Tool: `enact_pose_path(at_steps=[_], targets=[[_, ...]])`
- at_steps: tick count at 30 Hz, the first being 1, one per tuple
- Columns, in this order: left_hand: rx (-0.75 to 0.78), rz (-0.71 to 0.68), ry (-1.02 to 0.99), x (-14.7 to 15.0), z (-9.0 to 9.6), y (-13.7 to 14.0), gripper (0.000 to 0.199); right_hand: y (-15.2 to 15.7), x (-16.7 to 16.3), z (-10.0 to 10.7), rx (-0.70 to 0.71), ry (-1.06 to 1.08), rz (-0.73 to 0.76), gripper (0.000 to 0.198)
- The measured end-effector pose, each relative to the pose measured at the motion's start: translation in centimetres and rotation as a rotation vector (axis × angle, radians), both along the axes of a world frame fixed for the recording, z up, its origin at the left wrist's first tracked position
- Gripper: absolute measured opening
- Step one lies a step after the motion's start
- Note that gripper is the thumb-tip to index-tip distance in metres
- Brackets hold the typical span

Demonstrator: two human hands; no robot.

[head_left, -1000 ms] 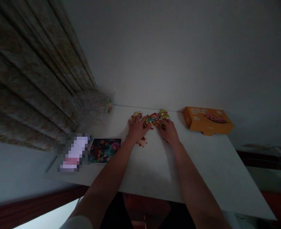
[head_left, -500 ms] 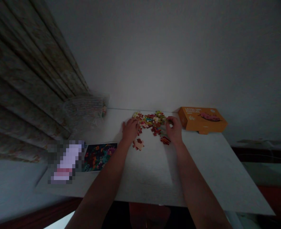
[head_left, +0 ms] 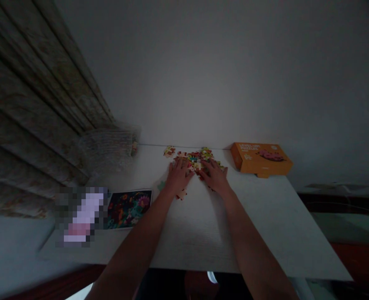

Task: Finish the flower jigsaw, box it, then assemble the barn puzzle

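Note:
A pile of colourful jigsaw puzzle pieces (head_left: 194, 158) lies toward the back of the white table (head_left: 199, 233). My left hand (head_left: 178, 177) rests flat on the pile's left part, its fingers spread. On the right part lies my right hand (head_left: 214, 175), also with fingers apart, the two thumbs close to each other. Both hands touch pieces and cover some of them. Just below my left hand a few pale pieces (head_left: 181, 194) show. A small cluster of pieces (head_left: 169, 151) sits at the back left, apart from the pile.
An orange puzzle box (head_left: 261, 159) stands at the back right. At left lie a dark, flowery picture sheet (head_left: 128, 208) and a blurred-out pale object (head_left: 86, 212). A bubble-wrapped bundle (head_left: 109, 150) sits by the curtain (head_left: 40, 83); a wall (head_left: 203, 75) rises behind.
My hands have come closer together, the right one moving left onto the pile and opening from its bent-finger pose. Some pieces have shifted, with a cluster now separate at back left.

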State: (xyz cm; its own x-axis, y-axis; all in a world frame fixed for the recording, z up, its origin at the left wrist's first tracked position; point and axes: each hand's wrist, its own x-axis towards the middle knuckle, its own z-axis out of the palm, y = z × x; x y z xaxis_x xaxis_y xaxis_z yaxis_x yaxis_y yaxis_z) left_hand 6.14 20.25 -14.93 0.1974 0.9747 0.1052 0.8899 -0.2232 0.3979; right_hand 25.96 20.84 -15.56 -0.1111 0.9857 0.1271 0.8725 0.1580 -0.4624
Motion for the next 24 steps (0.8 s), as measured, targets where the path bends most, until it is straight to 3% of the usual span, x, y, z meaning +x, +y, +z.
enact_pose_path(at_steps=[4, 7, 12, 15, 18, 24], targets=[[0.013, -0.085, -0.229, 0.3, -0.1, 0.8, 0.056, 0.2, 0.2, 0.3, 0.019, 0.06, 0.16, 0.042], [0.031, -0.032, -0.359, -0.1, 0.1, 1.8, 0.047, 0.4, 0.3, 0.4, 0.021, 0.077, 0.209, 0.048], [-0.053, 0.127, -0.139, -1.8, 1.0, 1.1, 0.053, -1.1, -0.9, 0.7, -0.044, -0.003, 0.19, 0.074], [-0.121, 0.03, -0.003, -2.6, 1.4, -0.1, 0.068, -2.1, -1.7, 0.9, -0.033, -0.037, 0.235, 0.056], [-0.075, -0.043, -0.003, -3.2, 1.4, -0.8, 0.061, -2.2, -1.5, 1.0, -0.003, -0.004, 0.255, 0.038], [-0.02, 0.001, -0.18, -3.4, 1.3, -0.1, 0.052, -1.1, 0.2, 0.7, 0.042, 0.149, 0.106, 0.042]])
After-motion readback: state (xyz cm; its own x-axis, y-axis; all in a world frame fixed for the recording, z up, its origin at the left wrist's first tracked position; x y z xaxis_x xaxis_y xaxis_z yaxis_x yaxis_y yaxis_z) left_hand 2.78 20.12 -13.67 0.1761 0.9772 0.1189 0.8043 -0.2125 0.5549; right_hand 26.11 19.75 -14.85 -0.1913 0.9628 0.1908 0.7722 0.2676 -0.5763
